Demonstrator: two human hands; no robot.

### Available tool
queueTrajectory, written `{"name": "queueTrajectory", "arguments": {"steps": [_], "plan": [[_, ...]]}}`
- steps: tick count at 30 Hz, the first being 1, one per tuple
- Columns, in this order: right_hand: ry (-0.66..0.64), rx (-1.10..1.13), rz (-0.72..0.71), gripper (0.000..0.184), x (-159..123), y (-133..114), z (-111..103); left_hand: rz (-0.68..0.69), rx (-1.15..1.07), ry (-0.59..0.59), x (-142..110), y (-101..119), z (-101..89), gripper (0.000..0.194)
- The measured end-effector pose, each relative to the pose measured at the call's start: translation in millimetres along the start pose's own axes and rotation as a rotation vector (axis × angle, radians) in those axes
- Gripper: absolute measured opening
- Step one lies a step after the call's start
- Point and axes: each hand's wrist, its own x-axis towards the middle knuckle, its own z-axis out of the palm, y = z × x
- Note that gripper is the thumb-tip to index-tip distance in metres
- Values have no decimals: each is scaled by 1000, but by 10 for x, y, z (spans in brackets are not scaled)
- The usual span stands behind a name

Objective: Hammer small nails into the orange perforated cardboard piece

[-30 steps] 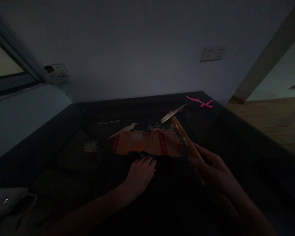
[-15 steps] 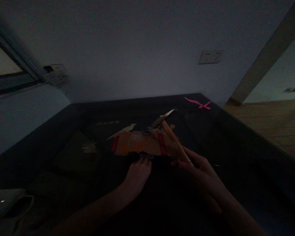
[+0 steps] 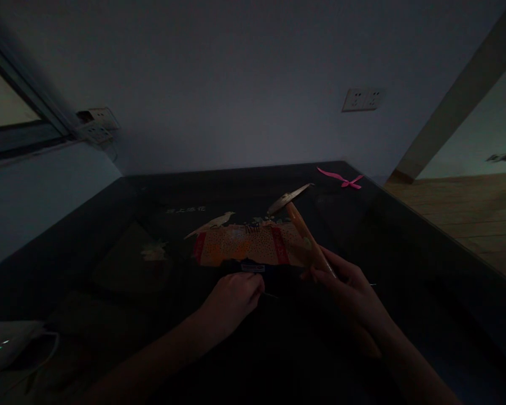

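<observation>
In my right hand (image 3: pixel 341 278) is a hammer (image 3: pixel 307 233), gripped by its wooden handle, with its metal head raised over the far right part of a dotted panel. The panel (image 3: pixel 253 247) is tan and orange with red bands, and lies flat on the dark table. My left hand (image 3: pixel 236 295) is closed near the panel's front edge, beside dark material bearing a small pale label (image 3: pixel 253 268). A thin, nail-like pale sliver (image 3: pixel 271 295) sticks out from its fingertips; its exact kind is too dim to tell. Small dark upright marks (image 3: pixel 252 228) show at the panel's far edge.
A pink ribbon (image 3: pixel 346 182) lies at the table's far right corner. Behind the dark table (image 3: pixel 160 185) rises a wall with sockets (image 3: pixel 364 99). At the lower left sits a pale object with a looped cord (image 3: pixel 12 343). The light is very dim.
My left hand has drawn back slightly from the label and turned, and the thin sliver now shows at its fingers. The hammer has shifted a little right, its head slightly higher.
</observation>
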Motion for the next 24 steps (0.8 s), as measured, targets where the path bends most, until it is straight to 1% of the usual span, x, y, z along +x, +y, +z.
{"name": "queueTrajectory", "arguments": {"steps": [4, 10, 14, 18, 21, 24], "plan": [[4, -6, -8, 56, -16, -31, 2, 40, -154, 22, 16, -47, -33, 15], [-2, -3, -22, 52, -43, -106, 34, 138, -340, 82, 76, -103, 25, 16], [2, 0, -44, 52, -68, -94, 35, 186, -539, 124, 88, -79, 44, 14], [-7, 15, -48, 52, -90, -89, 23, 179, -753, 107, 65, -19, 23, 15], [-10, 28, -51, 55, -93, -98, 23, 194, -787, 113, 49, 5, 3, 14], [-16, 40, -57, 57, -88, -95, 24, 240, -778, 127, 33, 23, -21, 13]]}}
